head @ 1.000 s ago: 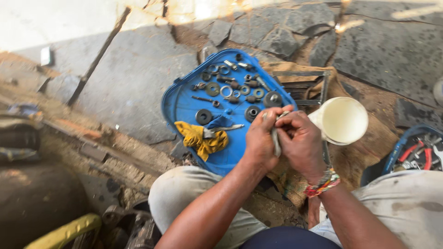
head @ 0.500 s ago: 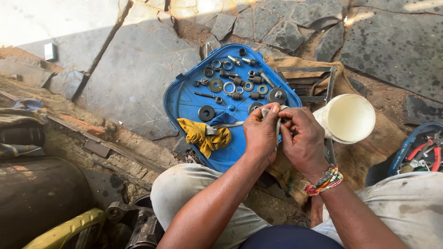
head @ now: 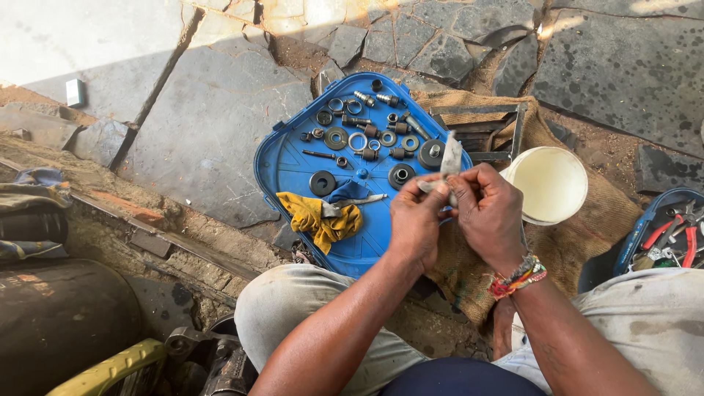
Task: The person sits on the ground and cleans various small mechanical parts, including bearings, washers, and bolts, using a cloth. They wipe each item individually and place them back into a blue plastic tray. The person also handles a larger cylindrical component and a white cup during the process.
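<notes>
Both hands meet over the right side of a blue plastic tray. My left hand and my right hand pinch a small grey strip, like a scrap of abrasive paper or cloth, which sticks up between the fingertips. What it wraps, if anything, is hidden by the fingers. The tray holds several washers, nuts, bolts and round black bushings. A yellow rag lies on the tray's near left with a thin metal tool on it.
A white plastic bucket stands on brown sacking to the right. A blue case with red-handled pliers sits at the far right. A metal frame lies behind the tray. A dark drum is at lower left.
The hands have stayed together over the tray's right edge, working the strip; its end now stands higher above the fingers. The camera view has shifted slightly.
</notes>
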